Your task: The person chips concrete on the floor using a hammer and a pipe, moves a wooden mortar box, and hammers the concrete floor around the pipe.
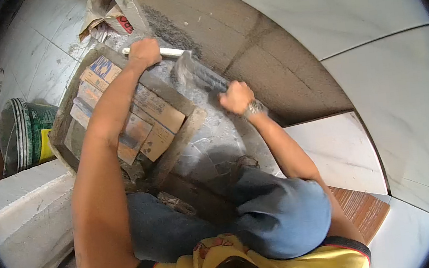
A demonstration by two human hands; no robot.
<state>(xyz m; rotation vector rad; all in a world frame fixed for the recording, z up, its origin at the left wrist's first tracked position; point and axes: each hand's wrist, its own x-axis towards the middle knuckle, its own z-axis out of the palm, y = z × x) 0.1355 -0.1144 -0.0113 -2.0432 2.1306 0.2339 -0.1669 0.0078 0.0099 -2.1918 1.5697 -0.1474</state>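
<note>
My left hand (145,53) is closed around a white, slightly curved bar or handle (172,51) that sticks out on both sides of the fist. Where the bar ends on the right, a blurred grey, partly see-through piece (193,73) runs down toward my other hand. My right hand (237,98), with a metal watch on the wrist, is a fist at the lower end of that blurred stretch. What its fingers hold is hidden. Beneath my left forearm, a dusty box-like tray (162,163) contains worn cardboard pieces (162,110).
A green bucket (41,126) stands at the left beside a pale ledge (28,198). A torn paper sack (108,17) lies at the top. A bare cement wall strip (263,50) and marble-look tiles (398,93) border the right, with a wood-patterned tile (361,207) below.
</note>
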